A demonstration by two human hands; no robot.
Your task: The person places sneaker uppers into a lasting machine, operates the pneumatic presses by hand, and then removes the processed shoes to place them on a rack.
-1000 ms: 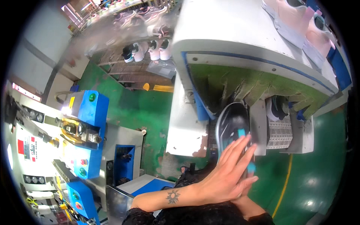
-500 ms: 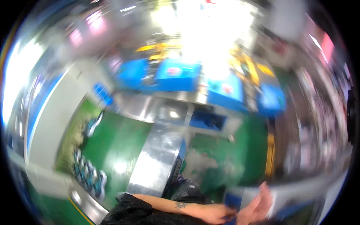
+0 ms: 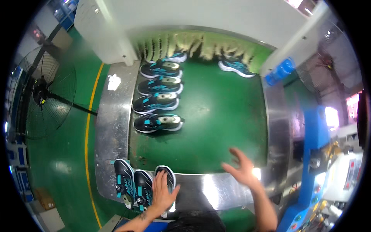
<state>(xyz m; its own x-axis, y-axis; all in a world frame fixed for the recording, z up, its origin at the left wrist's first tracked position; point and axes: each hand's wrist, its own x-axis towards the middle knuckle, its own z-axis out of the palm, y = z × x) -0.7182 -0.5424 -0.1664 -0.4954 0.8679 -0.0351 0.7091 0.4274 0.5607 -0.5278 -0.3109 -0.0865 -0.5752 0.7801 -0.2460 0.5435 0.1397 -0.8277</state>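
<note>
My left hand (image 3: 162, 196) lies over a black and teal sneaker (image 3: 165, 172) at the near metal edge. Its fingers are stretched out on the shoe and the thumb stands apart; whether it touches firmly, I cannot tell. Just left of it are two more sneakers, a middle one (image 3: 143, 187) and an outer one (image 3: 124, 179), side by side with toes pointing away. My right hand (image 3: 242, 170) hovers near the front rim of the green conveyor belt (image 3: 216, 127), fingers spread, holding nothing.
A row of several sneakers (image 3: 158, 123) runs along the belt's left side. One sneaker (image 3: 236, 66) sits at the far right by a bristle curtain (image 3: 201, 44) under a white machine housing (image 3: 201, 15). A floor fan (image 3: 40, 91) stands left; blue machinery (image 3: 315, 131) stands right.
My view has swung left from the blue machines to face the belt. My hands, close together at the lower right before, are now apart, the left one over a sneaker.
</note>
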